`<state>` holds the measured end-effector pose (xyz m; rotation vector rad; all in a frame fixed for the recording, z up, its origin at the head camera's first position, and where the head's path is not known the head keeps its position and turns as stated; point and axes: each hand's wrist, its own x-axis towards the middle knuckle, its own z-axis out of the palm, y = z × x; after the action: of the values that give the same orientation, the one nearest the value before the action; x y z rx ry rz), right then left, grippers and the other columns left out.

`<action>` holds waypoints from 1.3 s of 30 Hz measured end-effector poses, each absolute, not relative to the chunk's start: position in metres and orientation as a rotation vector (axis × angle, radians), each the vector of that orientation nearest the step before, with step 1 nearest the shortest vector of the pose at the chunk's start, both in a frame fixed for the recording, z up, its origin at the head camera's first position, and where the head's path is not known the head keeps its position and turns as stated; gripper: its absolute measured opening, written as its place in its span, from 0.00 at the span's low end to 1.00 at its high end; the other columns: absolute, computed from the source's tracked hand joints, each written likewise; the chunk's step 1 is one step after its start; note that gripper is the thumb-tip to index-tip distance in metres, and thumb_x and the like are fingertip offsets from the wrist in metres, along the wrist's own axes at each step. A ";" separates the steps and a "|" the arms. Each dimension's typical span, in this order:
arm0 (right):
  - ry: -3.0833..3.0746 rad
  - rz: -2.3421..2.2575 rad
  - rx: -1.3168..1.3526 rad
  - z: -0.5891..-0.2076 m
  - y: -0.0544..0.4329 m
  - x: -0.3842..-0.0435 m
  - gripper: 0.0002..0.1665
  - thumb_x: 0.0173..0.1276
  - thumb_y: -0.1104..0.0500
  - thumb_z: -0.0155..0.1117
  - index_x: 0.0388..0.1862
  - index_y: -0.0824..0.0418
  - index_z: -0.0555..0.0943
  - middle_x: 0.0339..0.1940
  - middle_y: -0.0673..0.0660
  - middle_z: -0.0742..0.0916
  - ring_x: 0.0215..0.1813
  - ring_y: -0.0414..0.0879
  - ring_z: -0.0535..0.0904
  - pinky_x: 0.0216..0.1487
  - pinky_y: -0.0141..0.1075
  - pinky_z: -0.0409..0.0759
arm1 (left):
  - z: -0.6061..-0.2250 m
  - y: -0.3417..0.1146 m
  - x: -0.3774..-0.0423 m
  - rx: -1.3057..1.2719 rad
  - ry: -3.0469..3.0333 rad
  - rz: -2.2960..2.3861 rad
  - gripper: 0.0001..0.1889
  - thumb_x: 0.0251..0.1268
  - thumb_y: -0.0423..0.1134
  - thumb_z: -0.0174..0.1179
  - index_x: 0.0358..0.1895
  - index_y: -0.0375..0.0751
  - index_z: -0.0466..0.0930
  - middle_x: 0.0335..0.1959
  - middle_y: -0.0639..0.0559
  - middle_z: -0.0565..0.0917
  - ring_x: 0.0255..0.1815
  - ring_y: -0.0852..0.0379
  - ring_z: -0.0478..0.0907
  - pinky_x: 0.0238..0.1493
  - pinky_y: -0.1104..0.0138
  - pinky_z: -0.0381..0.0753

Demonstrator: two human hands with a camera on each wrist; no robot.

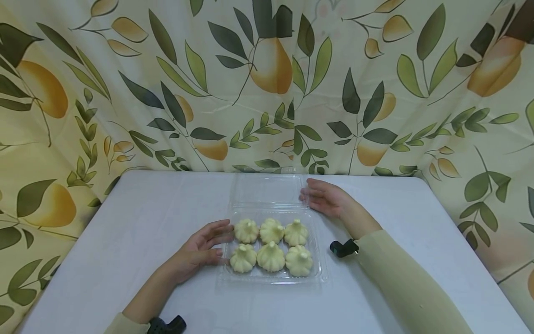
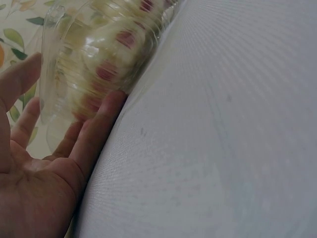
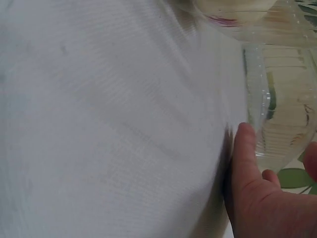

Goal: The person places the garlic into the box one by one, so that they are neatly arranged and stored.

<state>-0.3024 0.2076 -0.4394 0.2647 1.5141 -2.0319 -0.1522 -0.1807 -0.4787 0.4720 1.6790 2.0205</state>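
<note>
A clear plastic clamshell box [image 1: 315,260] stands open on the table, its lid [image 1: 267,190] laid back toward the curtain. In its base sit several pale yellow, ribbed, garlic-bulb-shaped pieces [image 1: 271,256] in two rows. Reddish patches show low on these pieces [image 2: 106,71] in the left wrist view. My left hand [image 1: 200,250] is at the base's left side, fingers loosely spread against the plastic wall. By the lid's right edge is my right hand [image 1: 327,198], its fingers extended and the fingertips touching or very near the plastic. Neither hand grips anything.
A white cloth [image 1: 167,208] covers the table. Behind it and at both sides hangs a curtain [image 1: 267,116] printed with leaves and fruit. A black wrist camera [image 1: 344,248] is worn on the right wrist, another [image 1: 168,324] on the left.
</note>
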 end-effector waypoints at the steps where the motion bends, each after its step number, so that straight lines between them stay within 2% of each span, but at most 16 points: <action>1: 1.514 -2.034 0.258 -0.439 0.208 -0.302 0.38 0.80 0.58 0.50 0.82 0.55 0.48 0.69 0.62 0.73 0.59 0.47 0.81 0.67 0.39 0.74 | -0.479 -0.181 -0.152 0.473 1.680 2.020 0.37 0.69 0.25 0.55 0.78 0.38 0.50 0.78 0.36 0.55 0.77 0.40 0.59 0.56 0.53 0.83; 6: 1.497 -2.068 0.256 -0.439 0.207 -0.303 0.40 0.78 0.65 0.52 0.83 0.54 0.48 0.60 0.57 0.77 0.56 0.45 0.82 0.64 0.38 0.78 | -0.478 -0.181 -0.152 0.472 1.682 2.015 0.37 0.69 0.25 0.54 0.78 0.38 0.50 0.78 0.37 0.55 0.77 0.41 0.58 0.56 0.53 0.83; 13: 1.480 -2.113 0.231 -0.438 0.209 -0.304 0.40 0.76 0.68 0.52 0.82 0.55 0.50 0.61 0.58 0.77 0.57 0.47 0.81 0.61 0.39 0.80 | -0.480 -0.182 -0.153 0.490 1.689 2.012 0.37 0.70 0.25 0.54 0.78 0.38 0.50 0.78 0.37 0.55 0.77 0.42 0.59 0.56 0.54 0.83; 19: 1.491 -2.144 0.218 -0.435 0.210 -0.304 0.41 0.75 0.68 0.55 0.81 0.57 0.53 0.54 0.55 0.84 0.55 0.48 0.82 0.56 0.38 0.83 | -0.480 -0.182 -0.153 0.469 1.699 2.001 0.37 0.69 0.25 0.55 0.78 0.39 0.50 0.78 0.38 0.55 0.77 0.42 0.59 0.56 0.55 0.83; 27: 1.536 -2.178 0.147 -0.428 0.211 -0.301 0.39 0.75 0.67 0.57 0.80 0.58 0.54 0.59 0.55 0.79 0.51 0.45 0.83 0.55 0.36 0.83 | -0.479 -0.182 -0.153 0.477 1.693 2.012 0.37 0.69 0.25 0.55 0.78 0.38 0.50 0.78 0.36 0.55 0.77 0.41 0.58 0.55 0.53 0.83; 33: 1.605 -2.208 0.039 -0.427 0.211 -0.296 0.38 0.76 0.67 0.53 0.80 0.60 0.53 0.52 0.52 0.83 0.48 0.43 0.84 0.51 0.35 0.84 | -0.479 -0.182 -0.153 0.477 1.696 2.012 0.37 0.68 0.25 0.55 0.78 0.38 0.51 0.77 0.36 0.55 0.77 0.39 0.58 0.55 0.53 0.83; 39: 1.659 -2.226 -0.075 -0.424 0.211 -0.293 0.36 0.74 0.72 0.52 0.78 0.63 0.55 0.59 0.57 0.78 0.53 0.46 0.83 0.60 0.41 0.81 | -0.480 -0.182 -0.153 0.484 1.690 2.018 0.37 0.68 0.25 0.55 0.78 0.38 0.51 0.77 0.36 0.55 0.77 0.40 0.58 0.55 0.52 0.83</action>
<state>-0.2932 0.2113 -0.4244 -0.0755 1.6587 -2.2262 -0.1532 -0.1821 -0.4803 0.4839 1.6897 2.0179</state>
